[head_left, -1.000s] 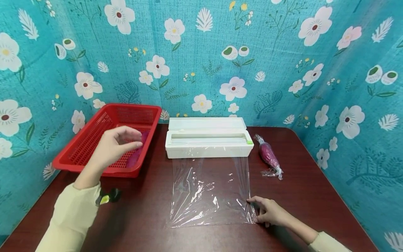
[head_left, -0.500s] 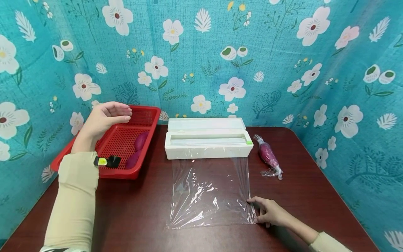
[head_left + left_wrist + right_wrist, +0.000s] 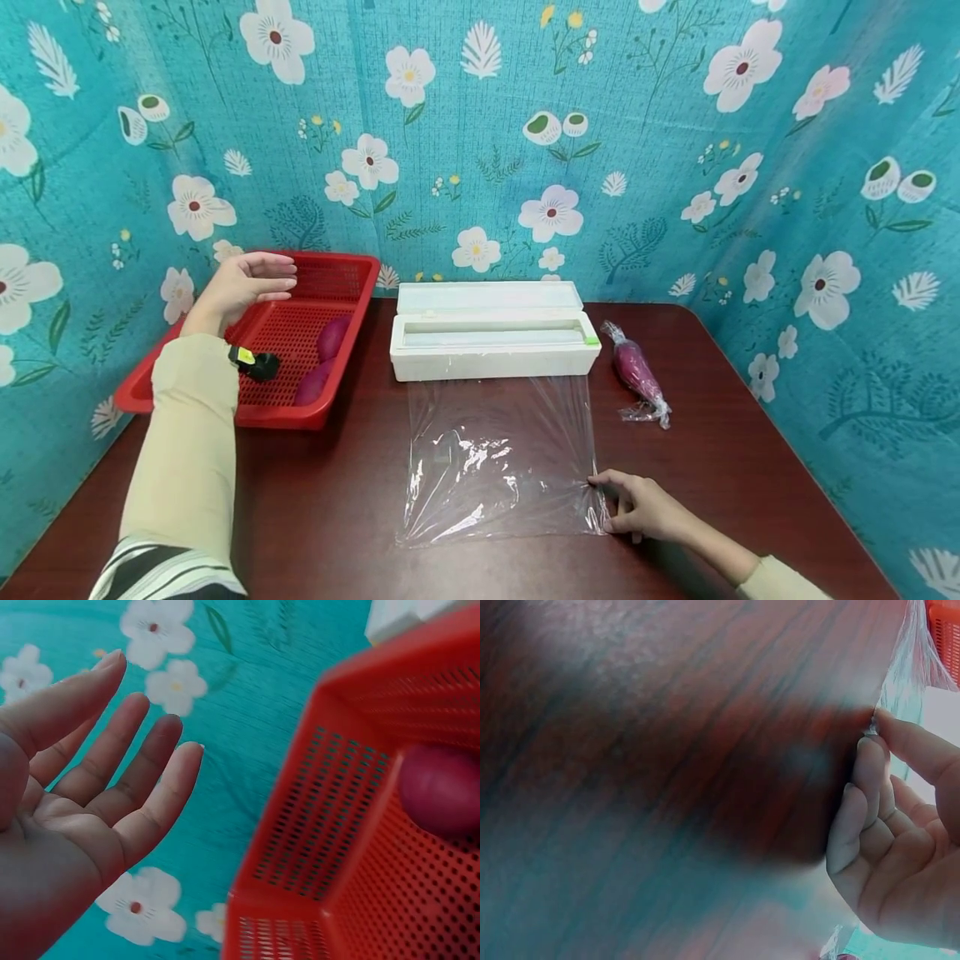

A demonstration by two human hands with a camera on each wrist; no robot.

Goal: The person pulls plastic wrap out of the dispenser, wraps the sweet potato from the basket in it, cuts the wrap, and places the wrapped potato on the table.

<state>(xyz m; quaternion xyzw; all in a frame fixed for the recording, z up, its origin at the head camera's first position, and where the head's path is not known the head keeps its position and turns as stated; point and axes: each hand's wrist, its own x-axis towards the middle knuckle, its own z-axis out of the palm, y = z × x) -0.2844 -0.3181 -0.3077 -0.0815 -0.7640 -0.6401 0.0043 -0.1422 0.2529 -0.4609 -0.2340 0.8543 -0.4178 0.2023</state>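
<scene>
My left hand [image 3: 246, 287] hovers over the red basket [image 3: 360, 333], fingers loosely extended and holding nothing; the left wrist view shows its palm and spread fingers [image 3: 154, 761]. Inside the basket, along its right side, lie two purple oblong items, the upper one [image 3: 333, 337] and the lower one [image 3: 313, 383]. My right hand [image 3: 647, 506] pinches the front right corner of a sheet of cling film [image 3: 502, 467]. The film runs back over the table to a white dispenser box [image 3: 495, 362] with its lid raised. In the right wrist view, thumb and index finger [image 3: 915, 746] grip the gathered film.
To the right of the dispenser lies a purple item wrapped in film [image 3: 637, 371], its ends twisted. A small green slider [image 3: 592, 340] sits at the dispenser's right end. The dark red table [image 3: 330, 517] meets a blue floral curtain [image 3: 480, 150] behind and at both sides.
My left hand has moved up and left, from the basket's right side to over its left part, uncovering the purple items. My right hand stays on the film corner.
</scene>
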